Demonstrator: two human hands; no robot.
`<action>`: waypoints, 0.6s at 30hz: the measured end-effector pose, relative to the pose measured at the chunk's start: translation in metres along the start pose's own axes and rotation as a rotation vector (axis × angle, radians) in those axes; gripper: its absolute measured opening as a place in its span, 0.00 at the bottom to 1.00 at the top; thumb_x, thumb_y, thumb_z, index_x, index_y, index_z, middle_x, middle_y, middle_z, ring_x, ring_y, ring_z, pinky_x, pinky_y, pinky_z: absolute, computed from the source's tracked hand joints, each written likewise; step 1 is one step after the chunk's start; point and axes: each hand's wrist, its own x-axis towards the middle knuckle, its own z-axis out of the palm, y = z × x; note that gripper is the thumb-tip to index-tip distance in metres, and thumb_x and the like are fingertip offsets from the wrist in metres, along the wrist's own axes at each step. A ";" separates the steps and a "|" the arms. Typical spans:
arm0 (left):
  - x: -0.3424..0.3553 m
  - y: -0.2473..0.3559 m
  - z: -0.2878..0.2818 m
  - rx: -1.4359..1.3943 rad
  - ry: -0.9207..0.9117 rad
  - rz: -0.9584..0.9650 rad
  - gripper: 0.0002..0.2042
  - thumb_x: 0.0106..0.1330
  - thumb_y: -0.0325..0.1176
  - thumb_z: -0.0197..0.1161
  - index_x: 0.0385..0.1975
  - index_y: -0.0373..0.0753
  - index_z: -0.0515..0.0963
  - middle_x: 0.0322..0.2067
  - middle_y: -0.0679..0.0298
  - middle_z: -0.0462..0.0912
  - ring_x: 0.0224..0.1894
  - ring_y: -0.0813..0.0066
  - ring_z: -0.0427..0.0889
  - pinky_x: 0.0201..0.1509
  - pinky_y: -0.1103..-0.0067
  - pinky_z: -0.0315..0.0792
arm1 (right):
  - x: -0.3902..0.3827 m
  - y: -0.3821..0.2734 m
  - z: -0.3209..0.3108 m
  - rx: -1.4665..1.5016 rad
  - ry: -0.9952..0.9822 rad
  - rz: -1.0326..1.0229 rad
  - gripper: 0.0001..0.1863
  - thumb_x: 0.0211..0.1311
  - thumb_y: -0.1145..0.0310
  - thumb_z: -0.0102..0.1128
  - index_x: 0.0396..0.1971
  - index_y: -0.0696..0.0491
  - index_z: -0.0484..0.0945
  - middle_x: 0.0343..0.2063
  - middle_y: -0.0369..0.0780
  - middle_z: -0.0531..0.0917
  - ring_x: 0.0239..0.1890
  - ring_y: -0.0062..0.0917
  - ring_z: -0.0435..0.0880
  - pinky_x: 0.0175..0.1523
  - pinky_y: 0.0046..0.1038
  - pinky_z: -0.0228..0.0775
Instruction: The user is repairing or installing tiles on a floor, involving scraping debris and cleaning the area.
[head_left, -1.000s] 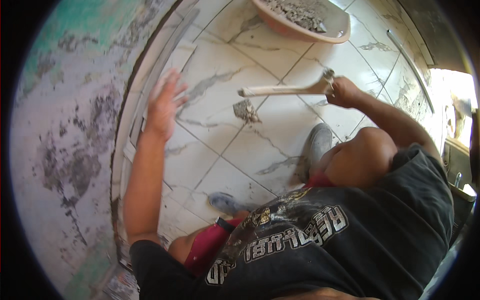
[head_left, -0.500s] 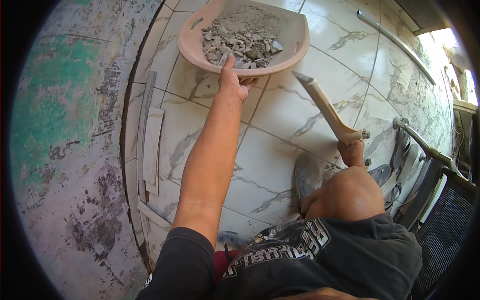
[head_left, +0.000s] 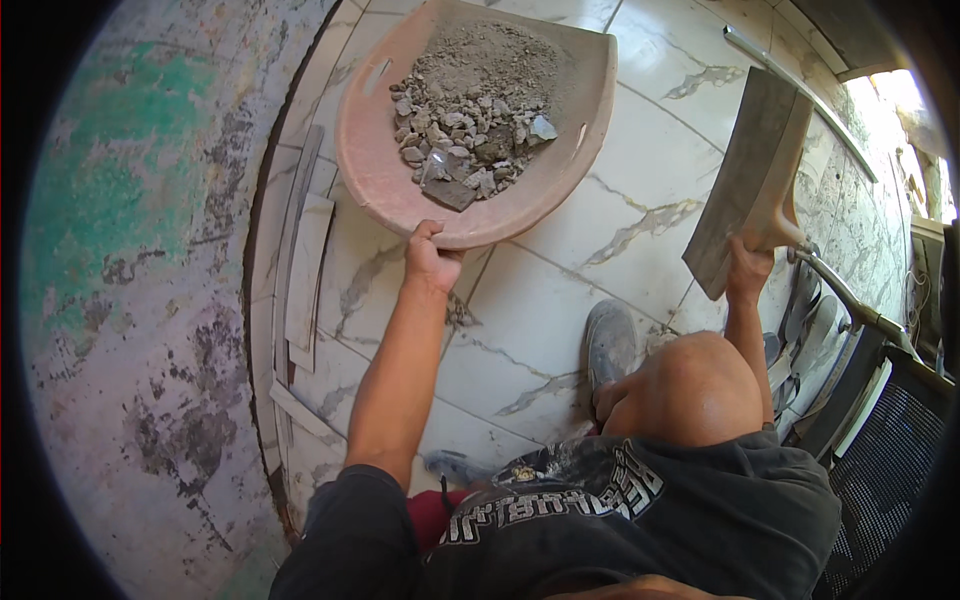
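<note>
A pinkish plastic basin (head_left: pixel 350 150) with slots in its sides stands in the upper middle of the view. Grey rubble (head_left: pixel 465 135) and fine dust lie inside it, with several tile shards among the stones. My left hand (head_left: pixel 433 262) grips the near rim, thumb on top and fingers folded beneath. On the right, my right hand (head_left: pixel 748 268) is closed around the lower end of a dustpan-like scoop (head_left: pixel 750 180). This scoop has a broad grey face and a tan back, and is held up on edge, apart from the basin.
Marbled tiles (head_left: pixel 540 340) cover the floor. A worn green and pale wall (head_left: pixel 130 250) runs along the left, with tile strips (head_left: pixel 307 270) beside it. Sandals (head_left: pixel 815 330) and a black mesh chair (head_left: pixel 885 470) are at the right; a metal bar (head_left: pixel 800 100) lies beyond the scoop.
The basin's near rim has come toward me with my left hand, showing more of its inside. My right hand has moved rightward and turned the scoop so its broad face shows.
</note>
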 end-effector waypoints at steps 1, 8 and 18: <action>-0.017 0.010 -0.019 0.005 0.015 -0.016 0.24 0.52 0.27 0.55 0.52 0.31 0.66 0.51 0.53 0.73 0.54 0.53 0.74 0.61 0.59 0.71 | 0.003 -0.007 0.001 0.024 -0.009 -0.063 0.23 0.49 0.73 0.66 0.47 0.62 0.73 0.39 0.39 0.81 0.41 0.26 0.79 0.49 0.27 0.70; -0.183 0.101 -0.189 0.240 0.087 0.038 0.23 0.51 0.28 0.56 0.50 0.30 0.69 0.51 0.54 0.75 0.57 0.55 0.73 0.67 0.61 0.63 | 0.002 -0.087 0.059 -0.051 -0.542 -0.168 0.22 0.53 0.70 0.63 0.46 0.64 0.73 0.37 0.46 0.83 0.38 0.28 0.82 0.44 0.30 0.74; -0.360 0.084 -0.402 0.234 0.340 0.070 0.30 0.47 0.28 0.56 0.56 0.32 0.66 0.52 0.55 0.75 0.57 0.56 0.73 0.68 0.63 0.63 | -0.072 -0.126 0.167 -0.307 -1.183 -0.334 0.24 0.55 0.66 0.64 0.49 0.63 0.71 0.35 0.41 0.81 0.37 0.22 0.79 0.45 0.26 0.72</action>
